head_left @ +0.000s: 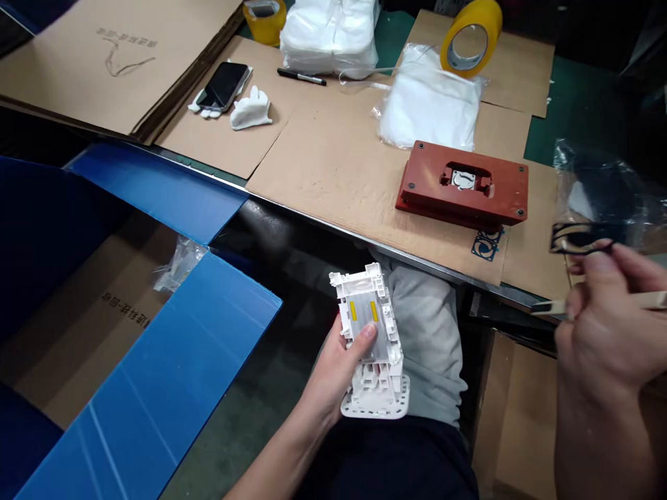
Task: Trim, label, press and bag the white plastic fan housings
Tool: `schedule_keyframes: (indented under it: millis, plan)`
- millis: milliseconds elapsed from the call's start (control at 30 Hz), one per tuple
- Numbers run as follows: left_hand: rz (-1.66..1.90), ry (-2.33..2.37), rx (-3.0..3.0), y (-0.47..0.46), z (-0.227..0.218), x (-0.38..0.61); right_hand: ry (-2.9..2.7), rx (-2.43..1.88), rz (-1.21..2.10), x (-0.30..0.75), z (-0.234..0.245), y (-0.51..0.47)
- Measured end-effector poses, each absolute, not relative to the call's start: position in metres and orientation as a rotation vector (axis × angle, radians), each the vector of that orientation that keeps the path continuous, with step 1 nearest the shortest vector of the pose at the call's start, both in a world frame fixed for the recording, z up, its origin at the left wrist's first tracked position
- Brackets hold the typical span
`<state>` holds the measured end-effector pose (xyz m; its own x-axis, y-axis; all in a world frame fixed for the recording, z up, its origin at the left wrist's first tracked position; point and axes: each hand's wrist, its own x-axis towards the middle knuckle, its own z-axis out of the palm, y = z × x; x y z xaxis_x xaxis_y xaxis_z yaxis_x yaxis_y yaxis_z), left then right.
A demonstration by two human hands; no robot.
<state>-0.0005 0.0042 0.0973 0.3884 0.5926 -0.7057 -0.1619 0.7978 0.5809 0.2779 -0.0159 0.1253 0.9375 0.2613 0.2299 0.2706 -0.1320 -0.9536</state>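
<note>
My left hand (341, 357) is closed around a white plastic housing (388, 399). The housing has a grey metal plate bearing two yellow strips, and my thumb presses on that plate. On the right, my right hand (607, 305) pinches a thin dark piece with curved cut-outs (560, 238) between thumb and finger. The same hand also has a slim pale tool with a dark tip (555, 305) tucked in its fingers; its kind is unclear. A similar dark cut-out piece (487, 244) lies on the cardboard in front of a red-brown block fixture (417, 173), which has a small metal part in its recess.
Clear plastic bags (599, 173) lie behind my right hand. White bagged stacks (331, 35), yellow tape rolls (472, 38), a pen (301, 76), a phone (224, 87) and white gloves (251, 110) are on the bench. An open blue box (171, 375) stands at left.
</note>
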Motion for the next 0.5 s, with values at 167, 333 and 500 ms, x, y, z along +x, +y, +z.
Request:
schedule_keyframes:
  millis: [167,333,500]
  plan:
    - [0.579,1.082,0.434,0.003,0.091,-0.002,-0.296,-1.603,0.597,0.209,0.113,-0.045]
    - [0.639,1.178,0.635,0.005,0.080,-0.009,-0.178,-1.511,1.071,0.166,0.111,-0.062]
    - [0.717,1.287,1.084,0.007,0.081,-0.011,-0.266,-1.494,1.237,0.140,0.111,-0.068]
